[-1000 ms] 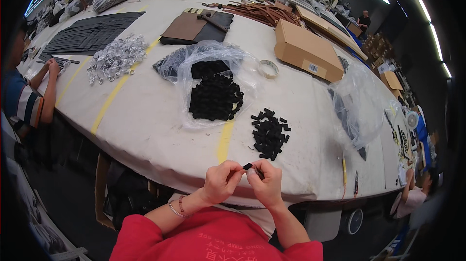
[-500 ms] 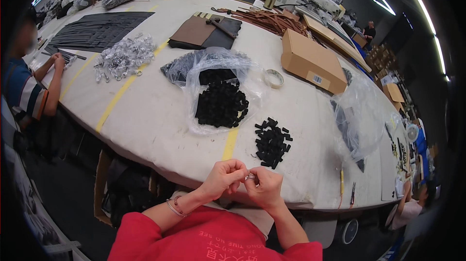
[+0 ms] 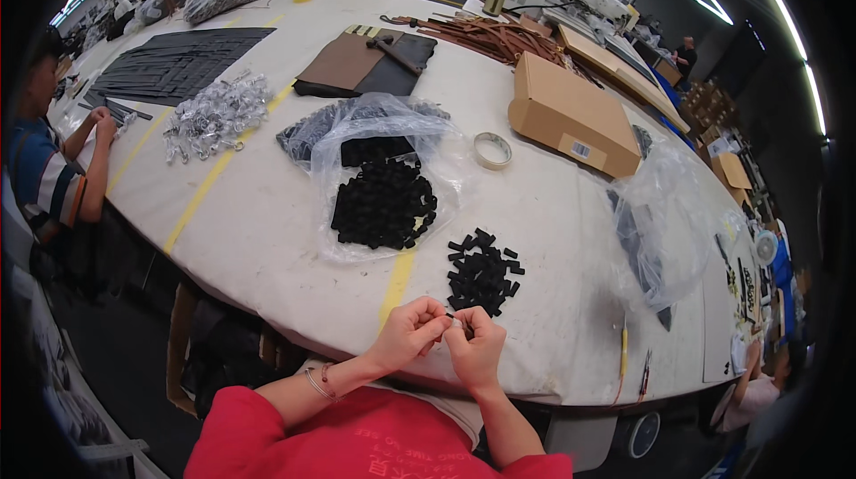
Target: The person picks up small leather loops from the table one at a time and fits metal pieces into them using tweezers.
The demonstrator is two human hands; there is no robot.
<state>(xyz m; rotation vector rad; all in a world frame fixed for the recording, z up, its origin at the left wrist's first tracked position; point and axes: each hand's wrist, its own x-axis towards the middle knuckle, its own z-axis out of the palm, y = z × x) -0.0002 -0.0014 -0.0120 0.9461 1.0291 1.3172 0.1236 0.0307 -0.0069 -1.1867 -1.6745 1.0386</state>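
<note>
At the table's near edge, my left hand (image 3: 412,336) and my right hand (image 3: 474,347) meet, both closed in a pinch. A tiny dark bit with something pale beside it shows between the fingertips; the rest is hidden by the fingers. Just beyond my hands lies a loose pile of short black pieces (image 3: 482,276), like small tubes or loops. Farther off to the left, an opened clear plastic bag (image 3: 325,245) spills a larger heap of similar black pieces (image 3: 379,207).
Clear-wrapped metal clasps (image 3: 214,118) and black straps (image 3: 174,65) lie left, near a seated person (image 3: 58,154). A tape roll (image 3: 492,151), cardboard box (image 3: 575,114), plastic bag (image 3: 664,212), yellow-handled tool (image 3: 623,354) and small snips (image 3: 645,374) lie right. A hammer (image 3: 399,55) rests on dark sheets.
My hands stay pinched together, with the fingers slightly shifted. Silvery glints at the right fingers give way to a dark bit between the fingertips. The whole view has swung a little.
</note>
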